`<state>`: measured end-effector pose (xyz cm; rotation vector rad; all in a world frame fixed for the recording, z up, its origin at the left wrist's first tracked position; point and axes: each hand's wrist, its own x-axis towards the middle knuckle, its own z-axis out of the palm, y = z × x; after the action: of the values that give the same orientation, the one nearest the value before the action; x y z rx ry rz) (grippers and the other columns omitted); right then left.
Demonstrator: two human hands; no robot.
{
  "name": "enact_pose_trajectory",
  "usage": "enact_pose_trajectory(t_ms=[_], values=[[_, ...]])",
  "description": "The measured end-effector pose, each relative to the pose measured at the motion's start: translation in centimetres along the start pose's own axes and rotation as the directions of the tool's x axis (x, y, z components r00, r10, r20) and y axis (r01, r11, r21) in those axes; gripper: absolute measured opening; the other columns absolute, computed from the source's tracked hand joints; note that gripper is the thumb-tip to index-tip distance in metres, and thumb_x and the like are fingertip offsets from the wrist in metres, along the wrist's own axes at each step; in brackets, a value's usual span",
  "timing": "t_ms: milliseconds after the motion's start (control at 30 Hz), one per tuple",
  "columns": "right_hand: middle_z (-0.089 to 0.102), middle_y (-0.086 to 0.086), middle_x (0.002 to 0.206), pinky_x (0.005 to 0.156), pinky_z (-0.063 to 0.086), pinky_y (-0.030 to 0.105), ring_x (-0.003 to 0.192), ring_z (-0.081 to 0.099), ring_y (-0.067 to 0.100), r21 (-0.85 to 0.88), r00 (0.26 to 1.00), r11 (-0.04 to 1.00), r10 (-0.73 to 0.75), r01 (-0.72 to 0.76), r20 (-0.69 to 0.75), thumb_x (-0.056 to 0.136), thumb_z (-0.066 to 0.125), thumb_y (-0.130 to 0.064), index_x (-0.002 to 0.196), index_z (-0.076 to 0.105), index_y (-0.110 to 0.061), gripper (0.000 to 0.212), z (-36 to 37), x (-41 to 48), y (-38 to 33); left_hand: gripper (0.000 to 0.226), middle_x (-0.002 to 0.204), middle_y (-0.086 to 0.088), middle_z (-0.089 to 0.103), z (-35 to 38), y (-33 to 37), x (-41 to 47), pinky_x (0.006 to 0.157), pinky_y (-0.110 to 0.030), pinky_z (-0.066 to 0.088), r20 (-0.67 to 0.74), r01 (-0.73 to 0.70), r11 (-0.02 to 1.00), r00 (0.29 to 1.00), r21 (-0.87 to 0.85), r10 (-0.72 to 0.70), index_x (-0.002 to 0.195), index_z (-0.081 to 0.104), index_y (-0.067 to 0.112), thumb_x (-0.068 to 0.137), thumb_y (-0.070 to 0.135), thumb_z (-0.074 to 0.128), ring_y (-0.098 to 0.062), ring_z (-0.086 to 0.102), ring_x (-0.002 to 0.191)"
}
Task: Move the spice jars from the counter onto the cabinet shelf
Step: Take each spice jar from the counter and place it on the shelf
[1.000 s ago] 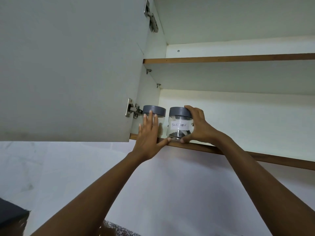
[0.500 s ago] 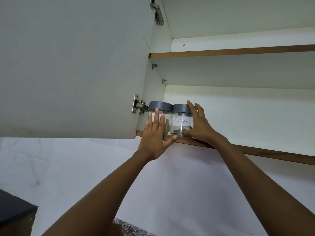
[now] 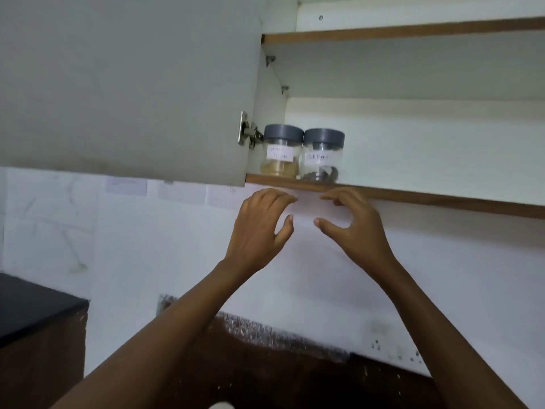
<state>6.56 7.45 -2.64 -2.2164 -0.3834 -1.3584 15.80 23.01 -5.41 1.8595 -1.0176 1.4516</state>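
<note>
head view, catalogued. item one: spice jar with tan powder (image 3: 281, 154), grey lid, label unreadable, upright on the lower cabinet shelf (image 3: 413, 198) at frame centre, close by the hinge (image 3: 249, 132). item two: black pepper jar (image 3: 323, 157), grey lid, upright, just beside the first; both stand near the shelf's front edge. left hand (image 3: 259, 228) and right hand (image 3: 351, 228): below the shelf lip, fingers loosely curled, holding nothing, apart from the jars and from each other. progress, by judgement: two jars are shelved; whether more wait on the speckled counter (image 3: 265, 364) at lower frame cannot be told, as most of it is out of view. room: the shelf runs on open to the right of the jars; the open cabinet door (image 3: 118, 84) walls off the upper left; the upper shelf (image 3: 413, 29) caps the bay.
</note>
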Motion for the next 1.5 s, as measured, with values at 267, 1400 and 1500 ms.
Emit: enact_pose_trajectory(t_ms=[267,1400,1500], values=[[0.065,-0.005,0.097,0.085,0.046,0.019,0.092,0.06,0.01,0.12,0.927,0.973,0.146,-0.198,0.346,0.076,0.074,-0.009,0.09,0.068,-0.018,0.018,1.8,-14.0,-2.4,0.023,0.098,0.009,0.068,-4.1,2.4,-14.3,0.075,-0.019,0.042,0.328,0.223,0.953,0.933,-0.205,-0.147,0.1,0.067,0.021,0.09,0.023,0.046,-0.006,0.056,0.093],[0.049,0.003,0.139,0.107,0.036,0.029,0.128,0.042,0.012,-0.007,0.366,0.496,0.649,-0.868,0.667,0.069,0.078,-0.009,0.134,0.047,-0.018,0.073,13.2,-47.9,-2.2,0.094,0.152,-0.008,0.03,-8.6,9.4,-45.5,0.104,-0.031,0.035,0.943,0.754,0.636,0.067,0.166,-0.326,0.149,0.005,0.022,0.081,0.016,0.069,-0.022,0.037,0.135],[0.052,0.003,0.136,0.104,0.041,0.031,0.124,0.047,0.014,0.012,0.353,0.469,0.647,-0.883,0.676,0.069,0.08,-0.017,0.132,0.051,-0.018,0.069,12.2,-46.6,-1.9,0.104,0.152,-0.01,0.028,-8.9,8.8,-44.9,0.103,-0.029,0.039,0.958,0.765,0.633,0.084,0.115,-0.275,0.148,0.002,0.026,0.075,0.014,0.075,-0.022,0.037,0.134]])
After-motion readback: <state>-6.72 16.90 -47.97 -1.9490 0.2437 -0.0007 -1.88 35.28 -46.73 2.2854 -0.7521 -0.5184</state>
